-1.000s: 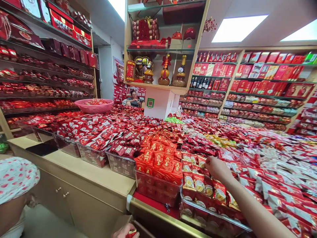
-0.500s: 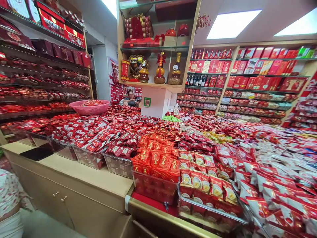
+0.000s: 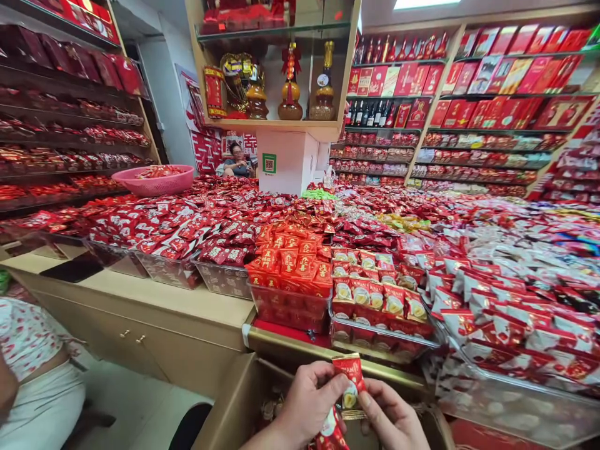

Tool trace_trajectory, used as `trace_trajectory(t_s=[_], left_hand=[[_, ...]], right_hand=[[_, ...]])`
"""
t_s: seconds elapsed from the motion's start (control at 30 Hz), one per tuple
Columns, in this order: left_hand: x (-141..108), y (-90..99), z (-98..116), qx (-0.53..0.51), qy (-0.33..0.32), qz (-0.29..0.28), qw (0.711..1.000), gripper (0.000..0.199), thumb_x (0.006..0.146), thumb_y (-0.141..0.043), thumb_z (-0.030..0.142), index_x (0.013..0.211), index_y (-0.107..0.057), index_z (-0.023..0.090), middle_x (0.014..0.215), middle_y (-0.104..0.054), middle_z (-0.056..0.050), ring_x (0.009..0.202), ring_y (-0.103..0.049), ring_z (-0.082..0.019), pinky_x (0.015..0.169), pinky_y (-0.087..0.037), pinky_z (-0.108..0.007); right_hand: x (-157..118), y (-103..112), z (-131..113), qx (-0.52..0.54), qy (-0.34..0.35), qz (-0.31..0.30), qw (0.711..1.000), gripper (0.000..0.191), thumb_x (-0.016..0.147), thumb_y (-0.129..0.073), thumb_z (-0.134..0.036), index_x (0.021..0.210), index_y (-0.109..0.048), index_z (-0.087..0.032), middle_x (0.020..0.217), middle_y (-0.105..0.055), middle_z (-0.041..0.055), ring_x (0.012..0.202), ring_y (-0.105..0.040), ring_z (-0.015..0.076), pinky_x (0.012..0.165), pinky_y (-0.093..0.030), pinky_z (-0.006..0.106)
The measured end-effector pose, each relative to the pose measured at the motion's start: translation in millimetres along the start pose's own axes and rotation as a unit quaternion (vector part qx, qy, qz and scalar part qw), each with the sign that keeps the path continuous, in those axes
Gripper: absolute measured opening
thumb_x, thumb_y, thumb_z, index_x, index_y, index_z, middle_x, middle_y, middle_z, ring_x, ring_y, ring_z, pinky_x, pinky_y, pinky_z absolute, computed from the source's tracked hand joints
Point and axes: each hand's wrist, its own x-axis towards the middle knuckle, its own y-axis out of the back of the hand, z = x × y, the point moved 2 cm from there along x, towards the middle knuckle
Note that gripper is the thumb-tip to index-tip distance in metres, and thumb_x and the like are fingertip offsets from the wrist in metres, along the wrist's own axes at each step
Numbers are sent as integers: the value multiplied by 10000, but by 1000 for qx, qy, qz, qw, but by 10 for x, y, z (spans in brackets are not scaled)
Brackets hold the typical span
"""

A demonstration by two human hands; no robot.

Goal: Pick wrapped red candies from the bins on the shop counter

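A: Holding what, exactly?

B: A small red packet (image 3: 351,369) with a pale fruit picture on the front, upright and slightly tilted, right between the left fingers (image 3: 334,389) and the right fingers (image 3: 380,390).

A: Gripped how on the left?

B: Pinched almost together, pressing across the packet's left edge. Just below, a red-and-white second packet (image 3: 330,430), close under the same fingers; held or merely resting there, impossible to tell.

A: And on the right?

B: Drawn nearly together too, at the lower right edge, partly hidden behind the wrapper. No wide gap on either side.

A: Any advice on handling?

B: Judging by the thin, shiny wrapper, press lightly and stick to the edges. Steady with the left while adjusting the right, never both at once. Watch for slipping below, at the second packet. Best to stay above the open box (image 3: 228,400), directly under the fingers, in case of a drop.

A: Anything else nearby?

B: Ahead of the fingers, the desk (image 3: 220,307). Just ahead and to the right, a clear tub (image 3: 375,347) of matching packets (image 3: 375,294). Ahead and to the left, another tub (image 3: 288,306), full of orange-red packets (image 3: 290,261). Lift gently; avoid knocking either.
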Motion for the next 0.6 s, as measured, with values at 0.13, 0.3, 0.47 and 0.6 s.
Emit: trace_trajectory(t_s=[0.13,0.3,0.47,0.6], left_hand=[[-22,-22,-13,-13,13,-11,1000,400,648,-654,499,761,-618,117,608,-593,23,337,-479,-59,314,-409,-186],[-75,-6,78,57,-45,-46,996,335,688,-652,411,854,-678,121,720,-674,-30,599,-578,-120,578,-483,-227],[-144,54,139,294,-163,10,942,225,769,-567,288,934,-675,181,822,-680,-62,752,-603,-169,680,-470,-248],[-193,75,47,432,-287,-21,855,289,780,-530,277,1008,-640,136,795,-638,-108,634,-597,-161,579,-474,-241]], right_hand=[[-43,7,-15,8,-27,-14,1000,311,574,-722,-423,705,-663,-148,618,-627,22,503,-469,93,459,-408,189],[-24,64,75,30,-26,17,999,294,569,-730,-415,689,-661,-157,601,-617,3,479,-440,71,433,-390,167],[-26,26,204,1,-21,-11,1000,329,586,-719,-409,835,-680,-196,753,-686,47,617,-580,152,442,-433,192],[-88,-61,292,28,29,53,998,510,569,-716,-446,1013,-623,-212,1050,-656,90,930,-600,247,683,-521,274]])
